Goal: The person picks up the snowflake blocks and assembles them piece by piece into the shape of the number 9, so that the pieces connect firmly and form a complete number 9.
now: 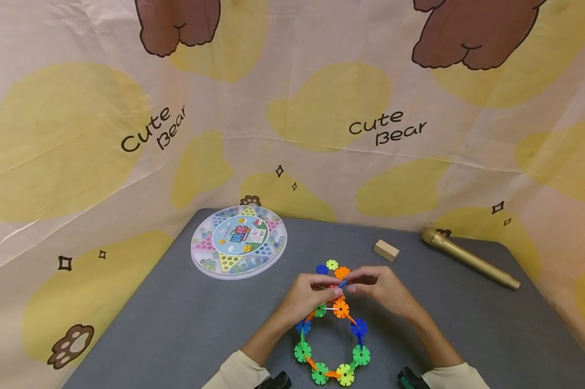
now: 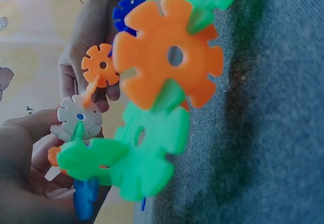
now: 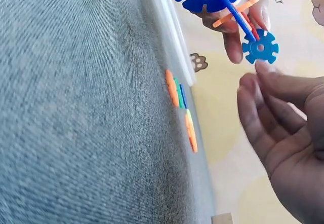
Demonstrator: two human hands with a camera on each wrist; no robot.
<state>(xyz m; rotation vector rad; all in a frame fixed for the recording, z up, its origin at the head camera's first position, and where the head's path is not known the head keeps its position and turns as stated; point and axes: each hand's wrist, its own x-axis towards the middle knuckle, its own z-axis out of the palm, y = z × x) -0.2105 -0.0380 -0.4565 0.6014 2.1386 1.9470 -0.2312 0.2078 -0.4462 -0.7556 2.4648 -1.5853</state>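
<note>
A ring of slotted plastic snowflake discs (image 1: 303, 352) in green, orange, blue and yellow hangs below my hands in the head view. My left hand (image 1: 304, 300) grips the ring at its top, thumb over a red disc (image 1: 338, 292). Between both hands sits a blue disc (image 3: 260, 47), joined to the red one. My right hand (image 3: 293, 117) pinches the blue disc's near edge with the thumb tip and fingers. Close to the left wrist camera, an orange disc (image 2: 147, 36) and a green disc (image 2: 152, 148) cover part of the view; a white disc (image 2: 76, 115) lies by the left fingers.
Loose discs, among them a yellow one (image 1: 332, 265), lie on the grey table (image 1: 185, 324) just beyond my hands. A round marble-game case (image 1: 204, 268) rests at back left. Farther right are a small wooden block (image 1: 386, 250) and a gold tube (image 1: 469, 259). A printed cloth hangs behind.
</note>
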